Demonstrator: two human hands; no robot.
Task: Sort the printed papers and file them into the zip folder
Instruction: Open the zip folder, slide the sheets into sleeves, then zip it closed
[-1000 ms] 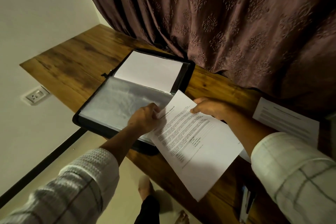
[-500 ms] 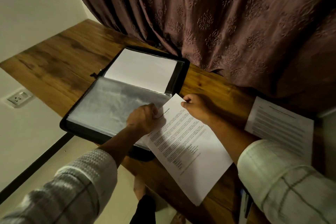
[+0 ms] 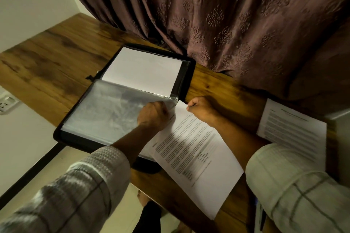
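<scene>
left hand (image 3: 151, 115) curled at the right edge of the clear sleeve (image 3: 106, 111), gripping it, i think, to hold its mouth up; right hand (image 3: 200, 108) pinches the far corner of the sheet (image 3: 197, 157). the sheet lies over the near right corner of the open folder (image 3: 191, 73), its far corner at the sleeve's edge. to do this well i'd lift the plastic, start that corner in, then slide it flat without creasing. more papers (image 3: 291, 134) wait to the right on the table (image 3: 47, 66).

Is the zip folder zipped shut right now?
No, the zip folder lies open on the table, its clear sleeves showing.
</scene>
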